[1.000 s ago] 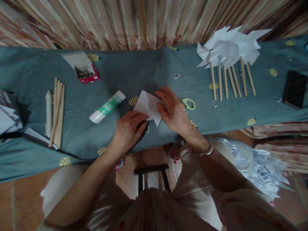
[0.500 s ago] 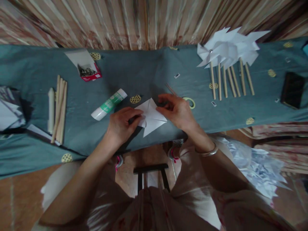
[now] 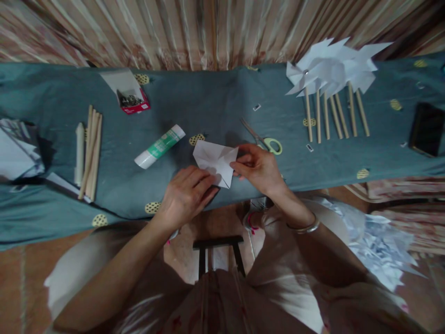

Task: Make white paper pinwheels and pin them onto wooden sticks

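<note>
Between my two hands is a small piece of white paper [image 3: 214,158] with cut slits and folds, held just above the cloth. My left hand [image 3: 187,192] has its fingers pressed together on the paper's lower left edge. At the right edge, my right hand [image 3: 259,168] pinches the paper between thumb and fingers. Scissors [image 3: 273,145] with pale green handles lie just beyond my right hand. A white and green glue stick [image 3: 160,147] rests on the cloth, up and left of my left hand.
Finished paper pinwheels [image 3: 328,69] on sticks lie at the back right, near a dark phone [image 3: 427,129]. On the left are an open red box [image 3: 135,104] of small metal pieces, wooden sticks [image 3: 93,153] and a paper stack [image 3: 17,150]. A bag of paper scraps [image 3: 378,246] hangs at lower right.
The paper has turned, and a flap that pointed down toward me now shows differently. My left hand has shifted right and down along its edge. The scissors are more fully visible.
</note>
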Motion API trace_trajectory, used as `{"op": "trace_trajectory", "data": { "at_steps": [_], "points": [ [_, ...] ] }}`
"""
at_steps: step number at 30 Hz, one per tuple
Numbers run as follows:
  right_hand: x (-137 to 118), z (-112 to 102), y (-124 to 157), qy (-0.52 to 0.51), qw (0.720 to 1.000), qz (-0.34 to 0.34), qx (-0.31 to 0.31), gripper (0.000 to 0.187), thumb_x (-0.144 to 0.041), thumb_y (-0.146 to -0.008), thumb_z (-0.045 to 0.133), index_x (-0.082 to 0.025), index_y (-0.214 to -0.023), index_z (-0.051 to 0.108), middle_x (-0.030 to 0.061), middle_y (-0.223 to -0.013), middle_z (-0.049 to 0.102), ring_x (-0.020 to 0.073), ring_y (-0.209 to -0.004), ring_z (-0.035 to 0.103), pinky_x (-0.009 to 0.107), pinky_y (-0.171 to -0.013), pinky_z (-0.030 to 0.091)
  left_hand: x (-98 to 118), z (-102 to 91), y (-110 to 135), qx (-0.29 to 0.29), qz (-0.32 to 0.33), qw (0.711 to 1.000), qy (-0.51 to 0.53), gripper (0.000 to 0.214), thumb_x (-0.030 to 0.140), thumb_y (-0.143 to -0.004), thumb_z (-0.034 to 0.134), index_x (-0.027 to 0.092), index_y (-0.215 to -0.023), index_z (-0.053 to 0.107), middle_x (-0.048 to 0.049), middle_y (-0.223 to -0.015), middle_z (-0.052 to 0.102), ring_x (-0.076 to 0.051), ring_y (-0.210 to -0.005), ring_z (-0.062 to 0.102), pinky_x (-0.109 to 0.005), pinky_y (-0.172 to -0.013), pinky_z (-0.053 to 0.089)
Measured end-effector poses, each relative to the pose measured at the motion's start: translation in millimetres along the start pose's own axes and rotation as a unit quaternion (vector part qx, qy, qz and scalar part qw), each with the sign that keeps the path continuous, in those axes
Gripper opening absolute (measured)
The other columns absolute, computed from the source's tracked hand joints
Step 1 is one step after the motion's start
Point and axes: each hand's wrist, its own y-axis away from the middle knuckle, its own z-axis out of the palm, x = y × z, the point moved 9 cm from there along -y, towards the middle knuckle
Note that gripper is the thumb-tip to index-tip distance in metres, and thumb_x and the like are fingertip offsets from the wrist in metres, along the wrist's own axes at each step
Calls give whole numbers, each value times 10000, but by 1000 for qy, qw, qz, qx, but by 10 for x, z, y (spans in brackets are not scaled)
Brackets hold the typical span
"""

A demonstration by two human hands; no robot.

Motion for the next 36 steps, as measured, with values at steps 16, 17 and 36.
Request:
{"op": "trace_trajectory", "data": {
  "at_steps": [16,17,36],
  "points": [
    [-495,81,430,229,918,-323,-31,245,-96,-870,524,-197,-1014,695,105,-1207,685,217,-1135,645,407,-999,516,58,5,7,9,37,999,-18,94,144,-921,588,99,-955,663,-98,-910,734,-198,-812,664,-320,-725,576],
    [-468,108,419,219,923,-314,-43,224,-112,-867,553,-205,-1014,694,98,-1219,679,215,-1146,640,408,-1004,513,54,14,6,6,36,999,-17,96,141,-919,587,96,-957,663,-101,-908,733,-202,-819,665,-323,-726,576],
    [-411,238,241,172,954,-244,-4,69,-201,-845,640,-217,-792,682,72,-1252,649,231,-1148,625,447,-1011,499,10,-33,12,25,1,1000,14,132,151,-921,602,97,-1038,633,-94,-958,735,-179,-817,666,-294,-730,582]
  ]
}}
